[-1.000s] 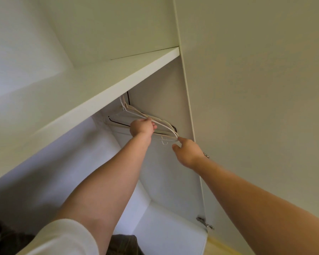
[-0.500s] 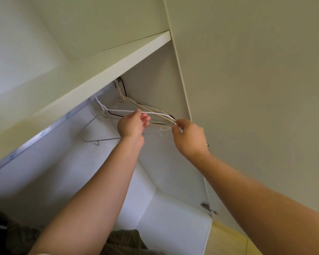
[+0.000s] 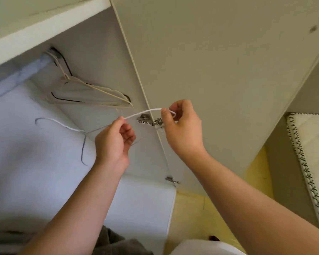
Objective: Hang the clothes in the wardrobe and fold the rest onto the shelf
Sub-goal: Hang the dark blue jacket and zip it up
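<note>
A white wire hanger (image 3: 142,113) is off the rail, held between both hands in front of the wardrobe opening. My left hand (image 3: 114,142) pinches its arm near the middle; my right hand (image 3: 182,127) pinches the shoulder end. Its hook (image 3: 42,121) points left into the wardrobe. Several more hangers (image 3: 92,94) still hang on the rail (image 3: 17,74), bunched against the right side panel. The white shelf (image 3: 44,28) runs above the rail. Dark grey clothing (image 3: 118,243) lies at the bottom edge of the view.
The open wardrobe door (image 3: 219,70) stands to the right, with metal hinges (image 3: 151,121) on its inner edge. A quilted white mattress edge (image 3: 309,153) lies at the far right over yellow floor (image 3: 201,208). The wardrobe's white floor panel (image 3: 142,199) is below.
The white hanger has come off the rail and moved down and outward with both hands. The camera has tilted down, showing the door hinges, floor and mattress.
</note>
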{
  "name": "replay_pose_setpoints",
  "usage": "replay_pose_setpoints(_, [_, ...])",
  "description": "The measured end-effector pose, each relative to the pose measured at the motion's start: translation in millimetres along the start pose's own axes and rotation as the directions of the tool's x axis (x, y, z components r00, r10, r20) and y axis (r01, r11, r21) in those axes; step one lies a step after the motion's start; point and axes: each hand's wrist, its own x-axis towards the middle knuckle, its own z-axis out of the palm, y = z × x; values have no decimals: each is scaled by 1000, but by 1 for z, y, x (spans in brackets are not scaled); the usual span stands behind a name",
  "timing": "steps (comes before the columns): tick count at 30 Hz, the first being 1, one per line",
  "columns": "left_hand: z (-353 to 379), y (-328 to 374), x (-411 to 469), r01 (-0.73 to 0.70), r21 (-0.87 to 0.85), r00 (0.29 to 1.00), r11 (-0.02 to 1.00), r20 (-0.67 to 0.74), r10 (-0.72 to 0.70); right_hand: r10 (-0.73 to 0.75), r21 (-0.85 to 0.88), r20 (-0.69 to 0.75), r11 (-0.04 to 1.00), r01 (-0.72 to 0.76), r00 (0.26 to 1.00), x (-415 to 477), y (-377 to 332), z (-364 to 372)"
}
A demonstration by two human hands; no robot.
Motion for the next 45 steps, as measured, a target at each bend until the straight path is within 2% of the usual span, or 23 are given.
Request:
replay_pose_setpoints(4, [5,-50,-21,304,6,952,953,44,-304,38,-88,-57,995,-43,998,-28,19,-33])
replay_pose_setpoints(7, [16,-90,-35,506,47,857,861,86,-508,60,-178,-100,981,-77,993,-54,34,-59])
replay_pose_setpoints(9, [29,-113,-51,604,106,780,790,127,-613,125,-184,-133,972,-148,983,-70,41,-82])
replay_pose_setpoints(12, [58,-147,-79,677,217,672,703,207,-711,259,-107,-207,952,-285,943,-89,49,-127])
replay_pose_setpoints(17, [122,-203,-135,699,432,507,570,263,-821,371,-74,-369,902,-425,852,-109,66,-211])
replay_pose_setpoints(22, [199,-269,-213,598,656,378,461,276,-884,490,-41,-488,813,-580,722,-140,79,-317])
replay_pose_setpoints(27, [277,-331,-313,303,896,197,324,273,-942,502,-7,-640,754,-657,582,-178,90,-423])
replay_pose_setpoints(30, [311,-374,-364,195,945,79,261,250,-965,512,53,-706,727,-684,489,-207,95,-470])
replay_pose_setpoints(35, [348,-428,-449,33,990,-79,139,142,-987,527,192,-786,706,-682,324,-263,96,-523])
replay_pose_setpoints(36, [353,-433,-469,-18,992,-102,124,122,-987,530,232,-801,704,-671,279,-275,97,-532])
replay_pose_setpoints(41, [370,-454,-560,-256,960,-113,114,87,-990,535,424,-845,686,-591,16,-328,103,-570])
replay_pose_setpoints(45, [371,-469,-627,-435,893,-137,119,65,-988,586,584,-789,623,-520,-184,-360,122,-600])
